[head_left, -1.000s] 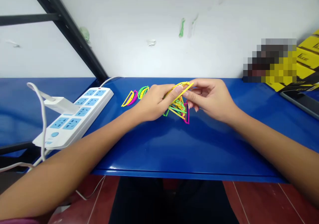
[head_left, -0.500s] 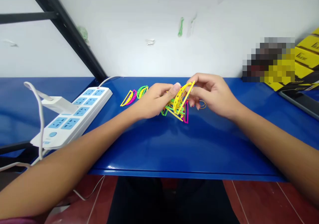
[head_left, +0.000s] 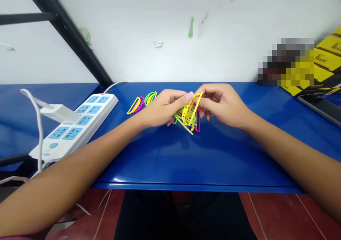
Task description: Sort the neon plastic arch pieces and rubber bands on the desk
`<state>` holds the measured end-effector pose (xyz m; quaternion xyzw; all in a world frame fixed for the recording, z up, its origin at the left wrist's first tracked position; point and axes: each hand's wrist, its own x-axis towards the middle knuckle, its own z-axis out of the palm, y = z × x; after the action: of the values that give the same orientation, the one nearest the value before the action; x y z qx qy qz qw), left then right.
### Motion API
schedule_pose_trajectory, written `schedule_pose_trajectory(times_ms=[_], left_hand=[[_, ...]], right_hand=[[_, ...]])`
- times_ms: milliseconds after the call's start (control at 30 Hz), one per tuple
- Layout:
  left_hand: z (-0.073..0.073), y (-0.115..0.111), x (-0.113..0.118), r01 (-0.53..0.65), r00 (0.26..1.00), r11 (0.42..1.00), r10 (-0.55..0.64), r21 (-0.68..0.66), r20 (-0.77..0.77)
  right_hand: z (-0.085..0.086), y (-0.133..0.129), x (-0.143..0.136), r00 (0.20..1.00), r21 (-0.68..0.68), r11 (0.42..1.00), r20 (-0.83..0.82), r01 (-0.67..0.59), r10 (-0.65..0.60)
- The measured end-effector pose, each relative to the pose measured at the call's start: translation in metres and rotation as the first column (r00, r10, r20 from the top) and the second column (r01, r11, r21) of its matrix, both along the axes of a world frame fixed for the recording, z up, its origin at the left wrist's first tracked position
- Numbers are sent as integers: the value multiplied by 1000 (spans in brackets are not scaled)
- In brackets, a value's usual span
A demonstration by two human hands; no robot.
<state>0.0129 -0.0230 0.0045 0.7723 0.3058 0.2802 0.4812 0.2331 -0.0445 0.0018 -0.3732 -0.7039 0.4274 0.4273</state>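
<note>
The right hand [head_left: 226, 105] pinches the upper end of a thin yellow plastic half-moon piece [head_left: 185, 113] between thumb and fingers. The left hand [head_left: 160, 109] is narrowly closed, its thumb beside that piece; whether it grips the piece or the tangle below, I cannot tell. A light pinch on the straight bar would probably suit this slender frame, with the left fingers steadying its neighbours so that nothing snags or bends.

Both wrists come in low from the sides, backs of the hands upward, fingertips meeting over the loose cluster of green, yellow and pink plastic pieces [head_left: 198, 122] on the blue table [head_left: 183, 165]. Beyond the left hand lie a yellow-and-pink curved pair [head_left: 136, 105] and a green-and-yellow one [head_left: 150, 98]; farther left is a white power strip [head_left: 90, 128].
</note>
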Motion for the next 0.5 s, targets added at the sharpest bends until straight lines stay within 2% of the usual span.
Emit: schedule_pose_trajectory(times_ms=[233, 367, 500], left_hand=[[3, 1, -1, 12, 1000, 1000, -12, -13, 1], [3, 1, -1, 79, 996, 997, -79, -12, -32], [4, 1, -2, 94, 994, 995, -96, -39, -45]], right_hand=[[-1, 0, 0, 1000, 13, 1000, -5, 4, -4], [-2, 0, 0, 1000, 21, 1000, 8, 5, -5], [0, -1, 0, 999, 65, 996, -7, 54, -53]])
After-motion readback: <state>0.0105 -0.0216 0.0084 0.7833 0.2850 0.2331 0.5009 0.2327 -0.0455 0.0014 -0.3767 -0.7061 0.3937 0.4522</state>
